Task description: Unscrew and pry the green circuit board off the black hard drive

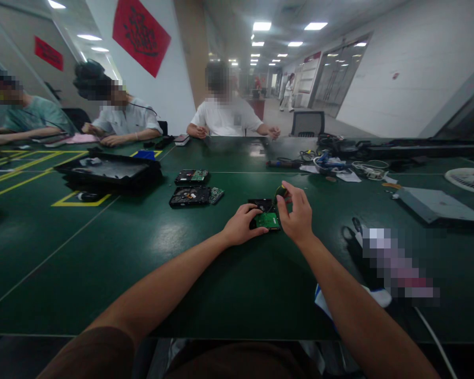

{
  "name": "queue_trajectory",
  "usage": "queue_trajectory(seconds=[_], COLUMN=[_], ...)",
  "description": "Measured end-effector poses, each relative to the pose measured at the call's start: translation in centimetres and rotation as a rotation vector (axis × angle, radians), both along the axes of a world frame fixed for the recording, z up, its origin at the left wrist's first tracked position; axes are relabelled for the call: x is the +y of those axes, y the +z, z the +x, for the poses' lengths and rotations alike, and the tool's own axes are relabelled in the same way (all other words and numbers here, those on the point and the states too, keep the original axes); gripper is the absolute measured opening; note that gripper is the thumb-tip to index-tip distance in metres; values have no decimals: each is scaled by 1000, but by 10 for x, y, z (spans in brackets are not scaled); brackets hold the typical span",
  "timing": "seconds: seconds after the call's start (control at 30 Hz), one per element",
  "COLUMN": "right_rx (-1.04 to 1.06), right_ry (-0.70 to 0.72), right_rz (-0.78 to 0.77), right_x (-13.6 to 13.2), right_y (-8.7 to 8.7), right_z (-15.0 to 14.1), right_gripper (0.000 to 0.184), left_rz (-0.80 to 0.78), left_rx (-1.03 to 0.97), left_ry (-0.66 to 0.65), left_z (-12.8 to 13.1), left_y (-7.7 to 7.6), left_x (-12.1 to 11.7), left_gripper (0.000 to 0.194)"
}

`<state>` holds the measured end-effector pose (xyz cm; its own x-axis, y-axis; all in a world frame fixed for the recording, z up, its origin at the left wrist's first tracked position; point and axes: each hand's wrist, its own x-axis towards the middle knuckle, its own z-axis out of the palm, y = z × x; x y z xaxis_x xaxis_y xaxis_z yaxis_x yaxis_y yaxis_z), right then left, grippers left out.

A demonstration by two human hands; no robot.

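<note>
A black hard drive (260,205) with a green circuit board (267,220) on top lies on the dark green table (205,273) in front of me. My left hand (243,225) rests on the drive's left side, fingers curled against it. My right hand (296,213) is closed on a green and yellow screwdriver (280,192), which stands upright over the board.
Two more opened hard drives (193,196) (191,177) lie further back on the table, left of centre. A black tray (108,171) sits at the left. Cables and tools (332,163) clutter the back right; a grey flat box (438,205) and scissors (353,231) are at the right. Three people sit across the table.
</note>
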<state>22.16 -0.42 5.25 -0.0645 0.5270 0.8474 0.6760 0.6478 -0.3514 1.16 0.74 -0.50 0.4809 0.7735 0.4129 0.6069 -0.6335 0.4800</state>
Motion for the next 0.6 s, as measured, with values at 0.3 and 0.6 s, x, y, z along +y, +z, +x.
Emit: queue_trajectory(seconds=[0.3, 0.6], right_rx=[51, 38], right_ry=[18, 12], right_rz=[-41, -23], right_x=[4, 2], right_y=[-7, -3], right_z=[1, 1], right_gripper=[43, 41], left_rz=[-21, -19], left_rx=[10, -3], left_ry=[9, 1], left_z=[0, 0], left_y=[2, 2], left_x=[-1, -1], left_gripper=[68, 67])
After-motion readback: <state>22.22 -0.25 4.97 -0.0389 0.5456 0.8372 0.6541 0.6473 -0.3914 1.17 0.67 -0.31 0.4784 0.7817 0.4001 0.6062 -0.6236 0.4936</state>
